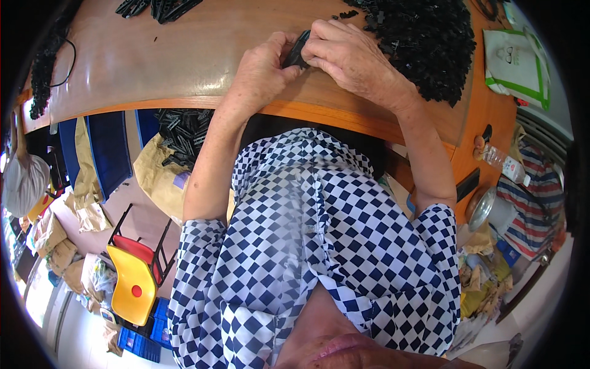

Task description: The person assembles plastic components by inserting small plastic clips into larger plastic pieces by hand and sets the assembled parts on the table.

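Head: left hand (260, 72) and right hand (351, 58) curl around a black piece (296, 51).

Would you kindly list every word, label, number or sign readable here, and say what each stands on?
No text quoted: I don't copy printed wording.
White-and-green bag: faint print near a dark glasses drawing.
Clear bottle: label with small print, too small to read.
Blue crate: pale mark, too blurred.
Black piece between left hand and right hand: no print visible.
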`<state>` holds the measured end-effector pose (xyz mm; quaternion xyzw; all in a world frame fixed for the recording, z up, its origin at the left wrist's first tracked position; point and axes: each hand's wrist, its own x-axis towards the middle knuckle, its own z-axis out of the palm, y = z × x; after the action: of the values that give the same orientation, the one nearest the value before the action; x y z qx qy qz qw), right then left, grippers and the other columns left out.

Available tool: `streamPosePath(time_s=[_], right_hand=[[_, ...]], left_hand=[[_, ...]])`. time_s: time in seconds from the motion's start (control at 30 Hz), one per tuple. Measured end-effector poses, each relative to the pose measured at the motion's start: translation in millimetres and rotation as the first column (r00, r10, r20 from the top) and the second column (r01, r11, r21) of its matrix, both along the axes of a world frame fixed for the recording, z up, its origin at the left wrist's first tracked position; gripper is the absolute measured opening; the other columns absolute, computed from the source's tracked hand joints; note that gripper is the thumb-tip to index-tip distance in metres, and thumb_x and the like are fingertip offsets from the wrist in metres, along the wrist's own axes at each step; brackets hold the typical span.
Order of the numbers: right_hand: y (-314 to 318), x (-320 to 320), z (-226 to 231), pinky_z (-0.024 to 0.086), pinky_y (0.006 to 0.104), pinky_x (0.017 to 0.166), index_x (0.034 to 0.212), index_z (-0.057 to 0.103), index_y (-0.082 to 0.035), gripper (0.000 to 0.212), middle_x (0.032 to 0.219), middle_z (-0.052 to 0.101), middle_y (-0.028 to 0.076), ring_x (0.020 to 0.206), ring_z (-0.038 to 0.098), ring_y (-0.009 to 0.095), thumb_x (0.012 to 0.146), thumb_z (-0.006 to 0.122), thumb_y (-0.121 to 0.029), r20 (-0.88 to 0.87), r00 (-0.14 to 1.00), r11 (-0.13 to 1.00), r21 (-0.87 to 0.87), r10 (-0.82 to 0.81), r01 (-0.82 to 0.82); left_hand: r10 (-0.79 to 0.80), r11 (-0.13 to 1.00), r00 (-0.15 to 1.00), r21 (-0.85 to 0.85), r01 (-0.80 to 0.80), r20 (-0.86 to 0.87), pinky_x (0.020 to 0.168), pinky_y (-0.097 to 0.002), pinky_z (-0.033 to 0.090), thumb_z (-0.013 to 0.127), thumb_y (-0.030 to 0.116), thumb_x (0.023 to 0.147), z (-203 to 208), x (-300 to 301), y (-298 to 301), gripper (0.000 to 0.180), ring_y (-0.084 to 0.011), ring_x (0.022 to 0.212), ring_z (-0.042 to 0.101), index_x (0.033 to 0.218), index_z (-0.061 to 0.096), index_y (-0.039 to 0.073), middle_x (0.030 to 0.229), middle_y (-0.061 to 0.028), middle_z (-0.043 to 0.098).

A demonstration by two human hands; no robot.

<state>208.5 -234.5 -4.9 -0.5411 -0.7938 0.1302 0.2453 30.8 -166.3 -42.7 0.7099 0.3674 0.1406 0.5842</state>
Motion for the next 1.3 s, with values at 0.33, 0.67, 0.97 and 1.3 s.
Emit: streamPosePath(time_s=[0.33, 0.67, 0.97, 1.3], right_hand=[[11.4, 3.6, 9.6, 0.041, 0.0336, 0.078, 0.082, 0.062, -0.007, 0.01, 0.08, 0.049, 0.003, 0.082, 0.051, 0.019, 0.086, 0.06, -0.016, 0.212, 0.971, 0.988, -0.129, 0.115, -0.089], [18.8, 3.5, 3.5, 0.045, 0.0327, 0.075, 0.094, 0.064, -0.007, 0.011, 0.086, 0.055, 0.002, 0.081, 0.055, 0.018, 0.083, 0.065, -0.009, -0.016, 1.0, 0.994, -0.108, 0.023, -0.025], [7.1, -31.6, -19.1, 0.053, 0.0254, 0.077, 0.123, 0.048, 0.003, 0.039, 0.11, 0.062, 0.011, 0.094, 0.062, 0.015, 0.088, 0.063, -0.007, -0.816, 0.285, 0.851, -0.525, -0.504, 0.0], [-0.4, -35.9, -7.9, 0.052, 0.0218, 0.065, 0.12, 0.051, 0.005, 0.033, 0.101, 0.066, 0.009, 0.084, 0.062, 0.011, 0.089, 0.058, -0.006, -0.78, 0.249, 0.798, -0.601, -0.574, -0.042]], left_hand=[[-0.08, 0.988, 0.994, 0.13, 0.088, -0.068, 0.086, -0.0344, 0.05, 0.068, 0.004, 0.08, 16.4, -5.6, -3.4, 0.046, -0.0239, 0.1, 0.064, 0.123, 0.052, 0.003, 0.106, -0.0154, 0.067], [0.07, 0.958, 0.957, -0.286, 0.014, 0.282, 0.084, -0.0273, 0.051, 0.063, 0.0, 0.086, -8.6, -9.3, -4.8, 0.037, -0.016, 0.095, 0.063, 0.121, 0.049, -0.002, 0.104, -0.0075, 0.062], [0.349, 0.838, 0.8, -0.544, -0.033, 0.489, 0.083, -0.0274, 0.054, 0.063, 0.0, 0.087, -5.4, -3.5, -11.7, 0.052, -0.0174, 0.099, 0.061, 0.133, 0.039, 0.005, 0.109, -0.0099, 0.061], [0.286, 0.886, 0.78, -0.463, 0.006, 0.557, 0.083, -0.0285, 0.054, 0.062, 0.0, 0.088, 5.7, 4.3, -22.9, 0.057, -0.0176, 0.101, 0.06, 0.138, 0.036, 0.009, 0.115, -0.0106, 0.056]])
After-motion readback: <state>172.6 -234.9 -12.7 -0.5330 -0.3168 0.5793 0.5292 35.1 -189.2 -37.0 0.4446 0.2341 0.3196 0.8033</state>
